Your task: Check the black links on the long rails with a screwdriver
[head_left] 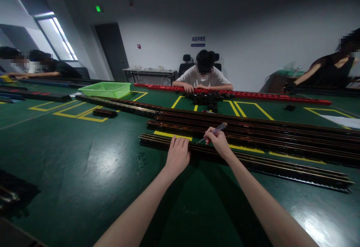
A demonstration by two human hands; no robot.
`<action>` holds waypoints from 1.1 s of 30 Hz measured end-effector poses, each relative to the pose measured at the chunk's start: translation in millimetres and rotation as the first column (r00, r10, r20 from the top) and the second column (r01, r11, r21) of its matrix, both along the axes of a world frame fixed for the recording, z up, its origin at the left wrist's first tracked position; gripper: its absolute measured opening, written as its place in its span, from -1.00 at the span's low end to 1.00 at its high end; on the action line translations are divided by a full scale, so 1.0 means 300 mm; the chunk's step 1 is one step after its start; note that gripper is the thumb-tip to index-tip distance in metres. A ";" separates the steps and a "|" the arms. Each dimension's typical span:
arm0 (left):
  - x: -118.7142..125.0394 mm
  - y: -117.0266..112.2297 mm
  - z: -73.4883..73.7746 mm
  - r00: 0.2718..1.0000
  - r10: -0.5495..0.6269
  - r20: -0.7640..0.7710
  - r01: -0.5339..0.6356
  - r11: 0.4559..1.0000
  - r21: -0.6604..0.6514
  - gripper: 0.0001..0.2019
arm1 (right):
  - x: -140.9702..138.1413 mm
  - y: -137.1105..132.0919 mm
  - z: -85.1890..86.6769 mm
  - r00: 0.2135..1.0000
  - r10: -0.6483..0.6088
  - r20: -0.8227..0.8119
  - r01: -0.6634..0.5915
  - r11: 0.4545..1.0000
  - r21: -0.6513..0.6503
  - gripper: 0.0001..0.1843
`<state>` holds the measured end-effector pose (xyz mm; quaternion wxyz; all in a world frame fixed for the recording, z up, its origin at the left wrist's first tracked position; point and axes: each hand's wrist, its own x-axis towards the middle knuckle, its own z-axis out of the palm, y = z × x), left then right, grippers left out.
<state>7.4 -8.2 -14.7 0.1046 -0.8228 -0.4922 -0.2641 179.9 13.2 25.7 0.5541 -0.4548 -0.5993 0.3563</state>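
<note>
R grip (218, 142) clamped on s'driver (220, 127), tip at nearest rail (270, 167), 12 o'clock!
L grip (178, 153) over rail, tip's 8 o'clock, can't tell if clamped; if rail shifts, tip cld slip, poss. jab L grip.

Wall (163, 41) | lettering (198, 39): "成品存放区" | blue strip (198, 45): illegible | green exit sign (98, 9)

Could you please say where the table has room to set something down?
The widest bare patch lies between the left hand and the dark object at lower left; a smaller one lies between the right forearm and the near rail. Behind that rail, bundled rails crowd the table.
</note>
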 end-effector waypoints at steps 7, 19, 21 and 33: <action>0.000 -0.004 0.014 0.998 0.058 0.002 -0.058 0.998 -0.015 -0.67 | 0.014 -0.007 0.012 0.997 0.081 -0.011 -0.081 0.994 -0.069 -0.79; -0.011 -0.001 0.024 0.995 -0.017 0.096 0.025 0.996 -0.084 -0.68 | 0.043 0.024 -0.024 0.987 0.021 -0.161 -0.029 0.998 -0.049 -0.83; -0.011 -0.002 0.026 0.994 -0.040 0.098 0.049 0.995 -0.089 -0.69 | 0.045 0.029 -0.029 0.984 0.011 -0.175 -0.019 0.999 -0.048 -0.82; -0.007 -0.005 0.022 0.998 -0.050 0.049 0.054 0.995 -0.081 -0.68 | 0.041 0.025 -0.023 0.983 -0.026 -0.181 0.017 0.999 -0.046 -0.83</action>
